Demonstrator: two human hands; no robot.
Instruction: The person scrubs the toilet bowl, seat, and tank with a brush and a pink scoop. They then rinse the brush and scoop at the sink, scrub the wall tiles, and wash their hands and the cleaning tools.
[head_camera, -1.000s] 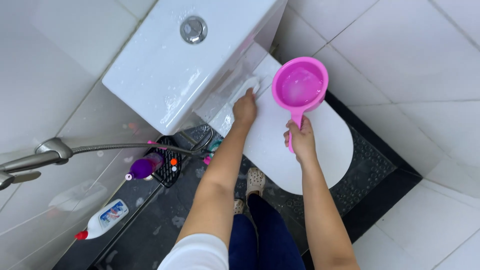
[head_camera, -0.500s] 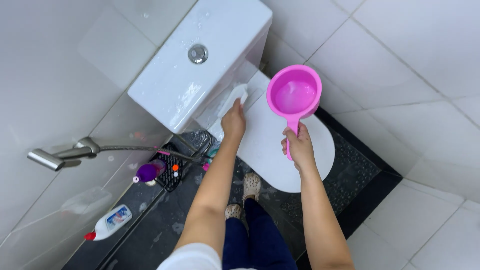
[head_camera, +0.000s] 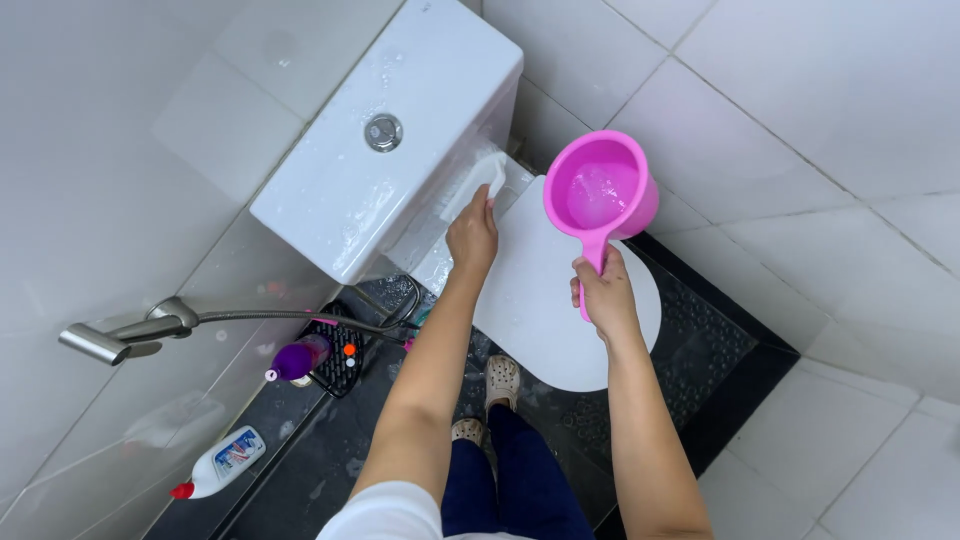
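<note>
My left hand (head_camera: 472, 235) presses a white cloth (head_camera: 478, 178) against the front face of the white toilet tank (head_camera: 380, 130), just above the closed toilet lid (head_camera: 545, 290). My right hand (head_camera: 603, 295) grips the handle of a pink dipper (head_camera: 600, 190) that holds some water, raised over the lid to the right of the tank. The tank top is wet and has a round metal flush button (head_camera: 383, 132).
A metal spray hose (head_camera: 130, 333) hangs on the left wall. Below it sit a purple-capped bottle (head_camera: 298, 358), a black basket (head_camera: 338, 355) and a white bottle with a red cap (head_camera: 215, 463) on the dark floor. My feet in pale clogs (head_camera: 500, 380) stand before the toilet.
My left hand with the cloth has slid along the tank's front toward its far end. The dipper stays raised in my right hand; the view has shifted.
</note>
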